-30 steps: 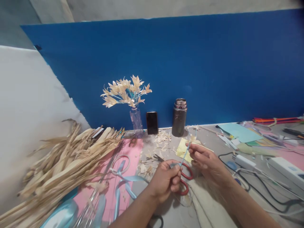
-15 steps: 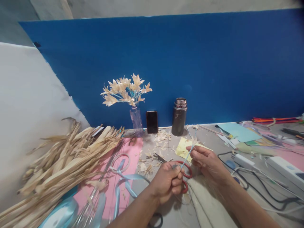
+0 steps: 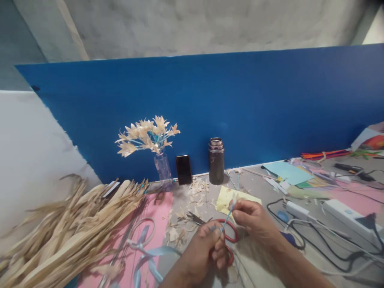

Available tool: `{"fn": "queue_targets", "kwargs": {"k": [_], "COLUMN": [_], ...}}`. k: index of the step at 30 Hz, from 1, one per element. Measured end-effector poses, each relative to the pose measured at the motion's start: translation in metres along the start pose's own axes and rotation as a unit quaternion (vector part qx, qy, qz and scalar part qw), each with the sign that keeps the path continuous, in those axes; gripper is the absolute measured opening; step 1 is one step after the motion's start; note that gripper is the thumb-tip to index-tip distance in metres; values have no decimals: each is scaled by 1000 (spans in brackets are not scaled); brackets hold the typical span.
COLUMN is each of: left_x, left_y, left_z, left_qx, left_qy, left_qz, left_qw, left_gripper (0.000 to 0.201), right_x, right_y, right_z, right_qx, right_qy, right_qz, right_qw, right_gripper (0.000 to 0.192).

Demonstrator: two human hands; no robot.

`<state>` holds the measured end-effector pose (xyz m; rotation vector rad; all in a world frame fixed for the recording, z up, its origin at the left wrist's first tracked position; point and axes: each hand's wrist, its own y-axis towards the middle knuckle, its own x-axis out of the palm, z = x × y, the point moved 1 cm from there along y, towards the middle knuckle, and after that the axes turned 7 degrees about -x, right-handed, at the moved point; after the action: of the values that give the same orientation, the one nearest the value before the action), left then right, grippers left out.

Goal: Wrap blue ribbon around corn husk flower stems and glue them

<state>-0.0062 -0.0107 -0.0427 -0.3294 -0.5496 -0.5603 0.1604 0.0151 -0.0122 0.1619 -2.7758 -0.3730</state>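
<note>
Presently, items as they lie:

- Left hand (image 3: 207,250): fingers pinched shut on the lower end of a thin blue-wrapped stem (image 3: 225,220), low at the middle of the head view, above the worktop (image 3: 264,192).
- Right hand (image 3: 255,218): fingers closed narrowly on the upper end of the same stem, just beside the left hand; the stem runs slanting between the two.
- Red-handled scissors (image 3: 229,236): lying on the worktop directly under both hands, blades pointing left toward the husk scraps (image 3: 186,212).
- Yellow paper (image 3: 225,198): flat, just behind the right hand.
- Dried husk strips (image 3: 69,228): large heap at left, partly over a pink sheet (image 3: 159,216).
- Light blue ribbon (image 3: 147,256): looped on the pink sheet.
- Bottle of finished husk flowers (image 3: 150,138), phone (image 3: 183,169), dark flask (image 3: 216,161): in a row against the blue board.
- Cables and power strip (image 3: 348,212): at right.
- Risk, as judged: the stem is slight and gripped only at its ends; uneven pull could bend it or loosen the wrap. A slip would drop it among the scraps, and the scissors lie close under the knuckles.
</note>
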Motion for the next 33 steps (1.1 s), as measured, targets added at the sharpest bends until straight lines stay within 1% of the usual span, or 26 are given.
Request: {"fn": "queue_targets", "kwargs": {"k": [1, 3, 4, 5, 6, 7, 9, 10, 12, 14, 17, 19, 22, 23, 25, 29, 33], "left_x": [0, -1, -2, -3, -4, -6, -10, -13, -18, -22, -28, -29, -28, -26, -22, -15, -16], "left_y": [1, 0, -1, -2, -4, -6, -8, -9, -11, -12, -12, -11, -10, -9, -8, -8, -9], "left_z": [0, 2, 4, 7, 9, 10, 11, 10, 8, 6, 5, 5, 5, 5, 4, 3, 4], "left_qx": [20, 62, 86, 113, 145, 178, 244, 267, 294, 298, 291, 337, 439, 455, 464, 442, 411], "left_qy": [13, 59, 101, 155, 216, 275, 366, 394, 430, 462, 511, 523, 513, 509, 500, 470, 443], "left_qz": [19, 83, 123, 162, 197, 227, 271, 283, 292, 289, 269, 244, 204, 199, 205, 235, 264], "left_qw": [1000, 993, 984, 968, 945, 917, 856, 833, 802, 784, 762, 744, 709, 703, 702, 727, 752], "left_gripper": [44, 47, 47, 47, 45, 43, 36, 31, 24, 24, 19, 15, 13, 13, 14, 19, 19], "right_x": [0, -3, -4, -6, -8, -9, -10, -9, -7, -5, -3, -3, -4, -4, -5, -5, -2], "right_y": [0, 0, 1, 1, 0, 0, -2, -3, -5, -7, -8, -8, -7, -7, -7, -4, -2], "right_z": [-1, -3, -4, -5, -6, -7, -9, -10, -12, -15, -20, -22, -22, -21, -19, -13, -8], "right_qx": [-9, -33, -50, -65, -77, -83, -74, -64, -50, -44, -37, -26, -5, -1, -2, -9, 16], "right_qy": [-12, -31, -36, -37, -35, -27, 6, 27, 68, 95, 118, 119, 103, 97, 90, 94, 149], "right_qz": [7, 47, 76, 103, 120, 124, 101, 80, 46, 33, 20, 13, 6, 2, -7, -13, -12], "right_qw": [1000, 998, 995, 992, 989, 988, 992, 994, 995, 994, 992, 992, 995, 995, 996, 995, 989], "right_gripper": [28, 30, 31, 31, 30, 30, 31, 33, 39, 43, 45, 46, 42, 42, 43, 45, 45]}}
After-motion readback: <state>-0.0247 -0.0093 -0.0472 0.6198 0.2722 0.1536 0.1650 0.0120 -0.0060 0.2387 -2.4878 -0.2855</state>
